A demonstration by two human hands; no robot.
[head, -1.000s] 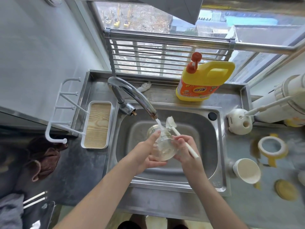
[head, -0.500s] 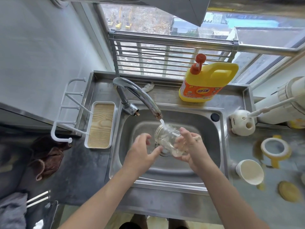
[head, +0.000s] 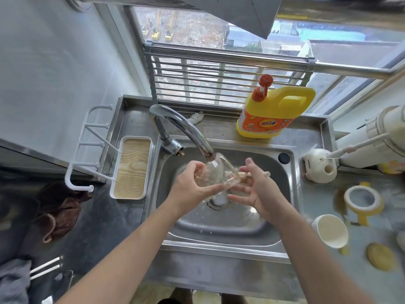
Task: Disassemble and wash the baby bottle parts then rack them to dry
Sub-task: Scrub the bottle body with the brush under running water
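My left hand [head: 190,185] grips a clear glass baby bottle [head: 221,174], tilted with its mouth up against the faucet spout [head: 186,130] over the steel sink [head: 219,222]. My right hand [head: 258,189] is just right of the bottle's base with its fingers spread. A pale bottle brush handle [head: 267,173] pokes out on both sides of that hand, tucked at the thumb. On the counter to the right lie a white and yellow collar ring [head: 362,200], a cream cap [head: 331,230] and a yellow disc [head: 380,256].
A white drying rack with pegs and a wood-patterned tray [head: 131,167] stands left of the sink. Yellow detergent [head: 271,113] sits behind the basin, and a white brush holder [head: 320,165] at its right rim. A brown cloth [head: 59,211] lies on the left counter.
The bottle went from my right hand to my left and rose until its mouth met the spout. My right hand let go of it and spread its fingers.
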